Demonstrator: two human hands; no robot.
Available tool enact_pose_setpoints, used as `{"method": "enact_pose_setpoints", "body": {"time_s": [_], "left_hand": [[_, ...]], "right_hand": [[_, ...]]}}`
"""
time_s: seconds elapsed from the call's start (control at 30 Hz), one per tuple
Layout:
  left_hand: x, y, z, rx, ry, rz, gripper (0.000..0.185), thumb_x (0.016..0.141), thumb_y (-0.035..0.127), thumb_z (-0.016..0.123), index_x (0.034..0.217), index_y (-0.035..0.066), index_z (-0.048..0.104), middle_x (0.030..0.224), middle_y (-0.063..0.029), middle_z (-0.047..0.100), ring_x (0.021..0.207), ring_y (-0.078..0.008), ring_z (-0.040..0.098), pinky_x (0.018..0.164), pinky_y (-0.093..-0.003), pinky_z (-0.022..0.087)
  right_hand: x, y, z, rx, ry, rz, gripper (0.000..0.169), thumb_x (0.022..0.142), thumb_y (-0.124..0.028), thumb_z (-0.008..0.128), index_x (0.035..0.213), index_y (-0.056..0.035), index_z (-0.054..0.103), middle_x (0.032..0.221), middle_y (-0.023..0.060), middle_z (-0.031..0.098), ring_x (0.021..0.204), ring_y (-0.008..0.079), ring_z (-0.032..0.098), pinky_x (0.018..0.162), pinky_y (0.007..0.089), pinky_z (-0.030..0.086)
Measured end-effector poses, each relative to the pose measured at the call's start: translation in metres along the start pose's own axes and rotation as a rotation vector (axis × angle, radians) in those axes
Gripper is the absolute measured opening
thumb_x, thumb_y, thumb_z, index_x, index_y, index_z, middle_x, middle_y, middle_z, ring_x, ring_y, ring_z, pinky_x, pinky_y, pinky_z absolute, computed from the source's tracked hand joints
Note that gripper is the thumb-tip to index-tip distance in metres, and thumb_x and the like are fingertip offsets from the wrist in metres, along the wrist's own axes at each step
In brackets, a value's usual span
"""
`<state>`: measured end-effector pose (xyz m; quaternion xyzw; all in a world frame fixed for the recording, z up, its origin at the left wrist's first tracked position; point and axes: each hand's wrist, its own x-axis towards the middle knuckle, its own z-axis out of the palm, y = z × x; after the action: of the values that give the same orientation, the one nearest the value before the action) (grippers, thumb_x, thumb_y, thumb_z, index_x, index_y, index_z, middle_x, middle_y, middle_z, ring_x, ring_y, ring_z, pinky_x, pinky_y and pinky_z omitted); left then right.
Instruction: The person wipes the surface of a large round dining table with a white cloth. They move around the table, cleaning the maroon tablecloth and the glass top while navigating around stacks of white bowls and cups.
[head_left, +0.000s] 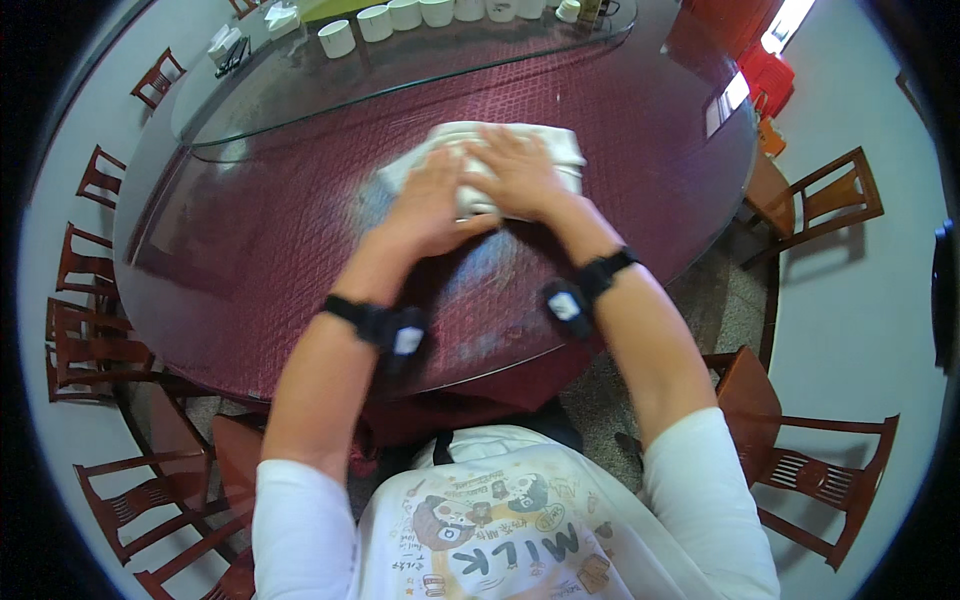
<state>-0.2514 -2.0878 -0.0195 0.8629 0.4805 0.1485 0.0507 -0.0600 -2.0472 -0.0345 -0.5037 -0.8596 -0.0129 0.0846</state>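
A folded white cloth, thick and several layers deep, lies on the glass-topped round table before me. My left hand rests flat on its left part, thumb stretched out toward the right. Beside it, my right hand presses palm-down on the middle of the cloth with its fingers spread. The two hands touch or nearly touch, and both are slightly blurred. They cover much of the cloth's centre; its left corner is smeared by blur. Neither hand visibly pinches the fabric.
A raised glass turntable fills the table's far side. White cups line its back, with tissue packs to their left. Wooden chairs surround the table. Red plastic stools stand by the right wall.
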Motion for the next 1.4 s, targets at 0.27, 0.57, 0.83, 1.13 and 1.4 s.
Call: {"method": "enact_pose_setpoints", "body": {"time_s": [0.27, 0.57, 0.83, 1.13, 1.4], "left_hand": [[0.008, 0.116, 0.048, -0.092, -0.032, 0.173, 0.099, 0.091, 0.065, 0.060, 0.160, 0.003, 0.028, 0.166, -0.0260, 0.024, 0.155, -0.0409, 0.021, 0.126, -0.0530, 0.017], [-0.129, 0.004, -0.016, -0.024, 0.006, 0.061, 0.091, 0.091, 0.058, 0.067, 0.155, 0.000, 0.035, 0.165, -0.0246, 0.028, 0.154, -0.0407, 0.025, 0.126, -0.0493, 0.023], [-0.207, -0.079, -0.078, 0.013, 0.311, -0.425, 0.035, 0.101, 0.029, 0.060, 0.124, 0.004, 0.068, 0.116, -0.0130, 0.072, 0.116, -0.0338, 0.063, 0.101, -0.0450, 0.050], [-0.099, -0.116, -0.009, 0.148, 0.280, -0.290, 0.048, 0.107, 0.031, 0.038, 0.147, 0.006, 0.050, 0.156, -0.0183, 0.046, 0.149, -0.0359, 0.037, 0.120, -0.0498, 0.033], [0.030, 0.009, 0.028, -0.085, 0.104, -0.212, 0.055, 0.108, 0.034, 0.034, 0.159, 0.012, 0.037, 0.169, -0.0113, 0.027, 0.157, -0.0331, 0.022, 0.125, -0.0581, 0.019]], "right_hand": [[-0.145, 0.053, -0.041, 0.011, -0.039, 0.232, 0.065, 0.105, -0.054, 0.042, 0.161, -0.0215, 0.036, 0.171, 0.0107, 0.021, 0.159, 0.0303, 0.016, 0.127, 0.0538, 0.008], [-0.078, -0.089, -0.002, 0.049, 0.086, -0.132, 0.068, 0.105, -0.057, 0.039, 0.158, -0.0153, 0.040, 0.169, 0.0147, 0.026, 0.156, 0.0363, 0.021, 0.124, 0.0630, 0.010], [0.029, -0.219, 0.028, 0.207, 0.049, -0.396, 0.065, 0.104, -0.056, 0.039, 0.158, -0.0202, 0.040, 0.169, 0.0112, 0.029, 0.157, 0.0310, 0.023, 0.125, 0.0603, 0.011], [0.054, -0.150, 0.034, 0.198, 0.130, -0.252, 0.067, 0.102, -0.050, 0.040, 0.157, -0.0126, 0.039, 0.166, 0.0089, 0.035, 0.155, 0.0268, 0.028, 0.126, 0.0554, 0.014], [-0.017, 0.000, 0.002, 0.084, 0.097, 0.074, 0.074, 0.102, -0.051, 0.041, 0.162, -0.0087, 0.029, 0.167, 0.0138, 0.032, 0.157, 0.0290, 0.024, 0.127, 0.0513, 0.015]]}}
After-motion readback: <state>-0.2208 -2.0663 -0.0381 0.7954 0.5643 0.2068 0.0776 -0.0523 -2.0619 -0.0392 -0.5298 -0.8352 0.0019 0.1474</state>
